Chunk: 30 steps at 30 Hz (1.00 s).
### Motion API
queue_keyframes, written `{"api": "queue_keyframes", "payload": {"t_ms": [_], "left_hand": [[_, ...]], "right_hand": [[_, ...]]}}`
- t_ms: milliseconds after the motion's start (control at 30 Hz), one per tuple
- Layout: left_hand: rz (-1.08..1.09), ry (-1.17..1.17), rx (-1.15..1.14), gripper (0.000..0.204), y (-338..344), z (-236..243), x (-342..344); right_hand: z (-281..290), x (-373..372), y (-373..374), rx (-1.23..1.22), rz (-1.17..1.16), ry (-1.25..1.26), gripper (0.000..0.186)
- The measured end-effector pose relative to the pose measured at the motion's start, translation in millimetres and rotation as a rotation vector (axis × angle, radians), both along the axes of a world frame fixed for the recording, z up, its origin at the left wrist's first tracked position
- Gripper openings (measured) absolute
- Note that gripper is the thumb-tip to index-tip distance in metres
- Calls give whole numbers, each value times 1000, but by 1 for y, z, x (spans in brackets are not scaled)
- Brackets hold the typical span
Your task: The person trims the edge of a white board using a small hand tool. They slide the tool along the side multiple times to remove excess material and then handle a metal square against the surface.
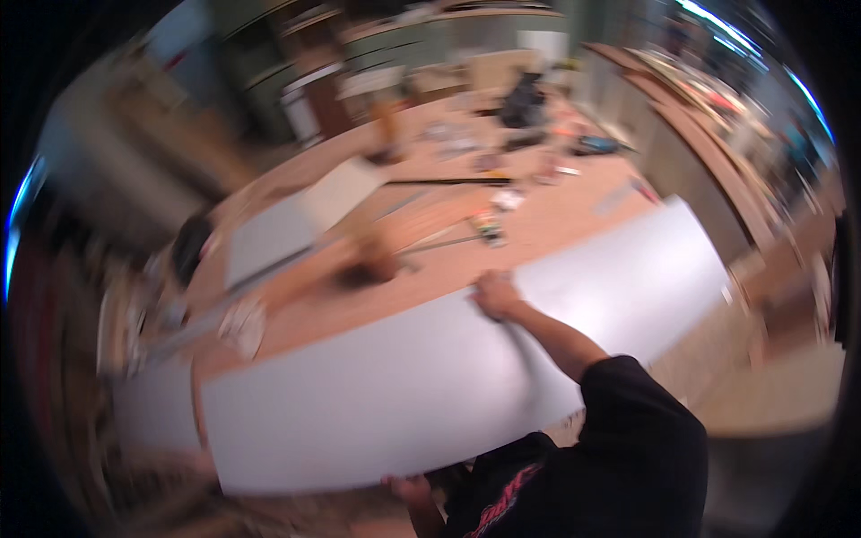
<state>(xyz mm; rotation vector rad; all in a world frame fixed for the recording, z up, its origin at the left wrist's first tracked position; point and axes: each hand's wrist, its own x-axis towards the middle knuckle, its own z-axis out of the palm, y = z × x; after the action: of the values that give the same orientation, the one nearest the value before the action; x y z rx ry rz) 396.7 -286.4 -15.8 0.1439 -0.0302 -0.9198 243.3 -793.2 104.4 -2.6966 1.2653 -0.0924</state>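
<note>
Blurred head view over a cluttered workbench (574, 224). A person holds 1 long white panel (430, 377) w/ 2 hands, slanting across the bench's near edge. Right hand (495, 296) curls over the far long edge, fingers clamped on it; left hand (411, 489) grips the near edge from below, fingers mostly hidden. Panel looks mid-carry, not yet laid flat. A smaller grey board (269, 238) and scattered tools (489, 224) lie beyond, approx. mid-bench.
</note>
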Motion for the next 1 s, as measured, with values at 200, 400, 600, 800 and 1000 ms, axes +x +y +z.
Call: {"api": "queue_keyframes", "payload": {"t_ms": [200, 400, 600, 800, 1000], "left_hand": [[48, 134, 637, 57, 0, 8, -26], [-21, 178, 680, 60, 1, -6, -24], [-65, 173, 673, 63, -7, -10, -21], [-47, 138, 655, 66, -14, -4, -24], [-45, 97, 614, 69, -20, 1, -45]], "right_hand": [[45, 10, 27, 199, 31, 135, 59], [34, 13, 46, 132, 54, 197, 61], [43, 16, 16, 186, 170, 249, 67], [112, 7, 3, 227, 247, 271, 92], [146, -17, 17, 120, 388, 179, 91]]}}
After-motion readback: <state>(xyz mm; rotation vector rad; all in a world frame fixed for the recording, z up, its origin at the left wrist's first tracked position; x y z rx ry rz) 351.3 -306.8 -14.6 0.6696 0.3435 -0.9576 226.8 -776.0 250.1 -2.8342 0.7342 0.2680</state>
